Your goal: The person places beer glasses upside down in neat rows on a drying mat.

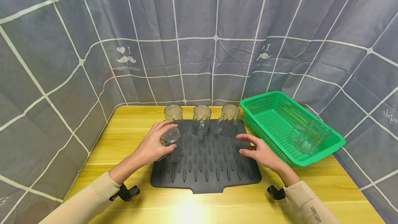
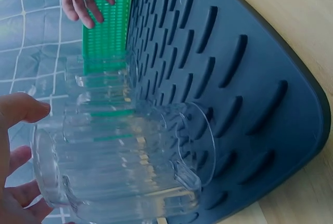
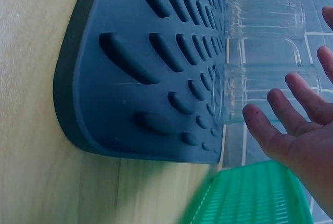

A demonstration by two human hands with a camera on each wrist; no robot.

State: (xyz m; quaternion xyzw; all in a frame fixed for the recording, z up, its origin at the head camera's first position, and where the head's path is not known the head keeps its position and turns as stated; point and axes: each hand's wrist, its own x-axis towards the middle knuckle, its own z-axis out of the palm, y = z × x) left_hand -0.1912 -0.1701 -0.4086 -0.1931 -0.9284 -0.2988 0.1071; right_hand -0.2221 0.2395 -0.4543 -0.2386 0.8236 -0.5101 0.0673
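Observation:
A clear glass mug (image 1: pixel 174 152) stands upside down at the left of a dark ribbed drying mat (image 1: pixel 205 168). My left hand (image 1: pixel 155 142) is around its upturned base, thumb and fingers spread on either side; in the left wrist view the fingertips (image 2: pixel 39 110) stop right by the base. Along the mat's back edge stand three more upturned glass mugs, left (image 1: pixel 173 113), middle (image 1: pixel 201 118) and right (image 1: pixel 229 120). My right hand (image 1: pixel 259 149) hovers over the mat's right side, fingers loosely bent and holding nothing.
To the right a green plastic basket (image 1: pixel 261 129) sits on the wooden table (image 1: pixel 124 141), with one glass mug (image 1: pixel 311 139) lying inside. A grey checked curtain (image 1: pixel 199 58) hangs behind and around the table. The mat's front tab points toward me.

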